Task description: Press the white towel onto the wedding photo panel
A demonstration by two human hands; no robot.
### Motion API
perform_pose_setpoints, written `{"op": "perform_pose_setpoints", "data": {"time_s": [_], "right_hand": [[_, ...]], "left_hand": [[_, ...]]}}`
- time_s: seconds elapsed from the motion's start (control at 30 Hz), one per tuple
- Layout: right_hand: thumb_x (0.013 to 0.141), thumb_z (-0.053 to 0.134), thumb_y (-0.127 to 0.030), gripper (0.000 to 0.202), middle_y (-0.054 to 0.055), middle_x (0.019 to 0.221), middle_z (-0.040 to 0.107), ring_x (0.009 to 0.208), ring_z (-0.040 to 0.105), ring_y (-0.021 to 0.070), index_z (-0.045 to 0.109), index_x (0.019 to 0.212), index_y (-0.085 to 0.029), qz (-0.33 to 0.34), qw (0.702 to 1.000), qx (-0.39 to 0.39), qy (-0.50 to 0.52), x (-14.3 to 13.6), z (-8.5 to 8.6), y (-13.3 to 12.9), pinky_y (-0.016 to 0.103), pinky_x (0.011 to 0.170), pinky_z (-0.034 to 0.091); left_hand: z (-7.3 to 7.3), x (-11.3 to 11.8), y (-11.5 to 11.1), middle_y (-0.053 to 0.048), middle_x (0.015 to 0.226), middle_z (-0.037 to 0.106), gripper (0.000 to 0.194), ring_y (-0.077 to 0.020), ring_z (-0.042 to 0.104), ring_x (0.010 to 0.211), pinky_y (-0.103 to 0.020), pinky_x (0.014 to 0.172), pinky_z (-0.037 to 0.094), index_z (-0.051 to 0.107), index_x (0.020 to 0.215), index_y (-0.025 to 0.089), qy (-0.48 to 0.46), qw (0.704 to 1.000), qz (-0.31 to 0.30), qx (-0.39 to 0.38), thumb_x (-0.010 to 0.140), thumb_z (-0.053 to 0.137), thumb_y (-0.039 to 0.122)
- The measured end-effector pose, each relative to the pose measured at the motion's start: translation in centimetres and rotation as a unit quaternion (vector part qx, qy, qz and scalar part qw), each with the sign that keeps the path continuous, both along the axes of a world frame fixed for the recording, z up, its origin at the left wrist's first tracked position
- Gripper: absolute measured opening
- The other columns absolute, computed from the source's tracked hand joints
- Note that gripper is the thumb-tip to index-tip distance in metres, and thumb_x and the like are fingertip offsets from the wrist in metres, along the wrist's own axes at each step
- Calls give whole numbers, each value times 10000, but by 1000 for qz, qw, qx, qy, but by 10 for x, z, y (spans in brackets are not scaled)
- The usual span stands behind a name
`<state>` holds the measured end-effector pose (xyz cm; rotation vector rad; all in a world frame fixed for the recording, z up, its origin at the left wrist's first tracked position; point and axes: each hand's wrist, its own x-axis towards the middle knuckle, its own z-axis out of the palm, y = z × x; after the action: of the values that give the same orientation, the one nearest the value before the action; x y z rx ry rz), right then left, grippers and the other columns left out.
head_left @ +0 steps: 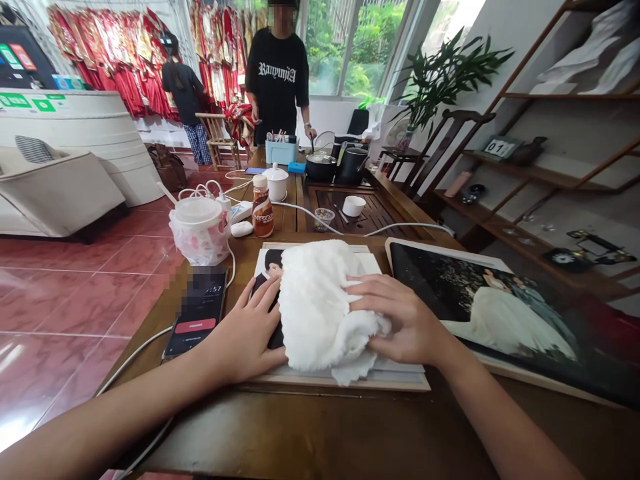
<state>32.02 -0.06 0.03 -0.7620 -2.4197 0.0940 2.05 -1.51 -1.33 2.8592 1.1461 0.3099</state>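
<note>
A framed photo [400, 381] lies flat on the wooden table in front of me, and a white fluffy cloth [315, 300] covers most of it. Part of a pictured person in dark clothes shows at its upper left. My left hand [255, 330] rests on the photo's left side with fingers spread, beside the cloth's edge. On the right, my right hand [395, 317] grips the bunched side of the cloth, its fingers curled over the folds and pressing it onto the photo.
A second framed photo [525, 313] lies at the right. Left are a phone [197, 313] with a cable, a bagged white bucket [200, 230] and a coffee bottle [263, 208]. Beyond sit a white cup [354, 206] and a dark pot [321, 165]. A person [277, 73] stands at the far end.
</note>
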Motion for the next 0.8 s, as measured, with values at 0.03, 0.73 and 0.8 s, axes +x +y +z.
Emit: {"op": "perform_pose_setpoints", "data": {"time_s": [0.03, 0.73, 0.8], "right_hand": [[664, 672, -157, 366, 56, 1138, 687, 1145, 606, 298, 641, 1017, -249, -7, 1000, 3, 2, 2, 0, 1, 452, 950, 474], [649, 656, -152, 371, 68, 1118, 686, 1126, 606, 312, 626, 1007, -246, -15, 1000, 8, 4, -1, 1, 0, 475, 934, 475], [638, 641, -146, 375, 64, 1130, 686, 1131, 609, 305, 633, 999, -245, 6, 1000, -3, 9, -1, 1, -1, 460, 942, 473]], "left_hand": [[0, 0, 0, -182, 1540, 318, 678, -332, 194, 1452, -550, 1175, 142, 414, 1441, 120, -2, 1000, 4, 1, 906, 530, 522], [1, 1, 0, -183, 1535, 325, 688, -354, 197, 1448, -561, 1170, 146, 414, 1443, 120, -4, 1000, 4, 1, 885, 576, 488], [1, 1, 1, -181, 1522, 349, 674, -359, 208, 1444, -561, 1171, 148, 436, 1425, 122, -7, 1000, 3, 2, 869, 591, 470]]}}
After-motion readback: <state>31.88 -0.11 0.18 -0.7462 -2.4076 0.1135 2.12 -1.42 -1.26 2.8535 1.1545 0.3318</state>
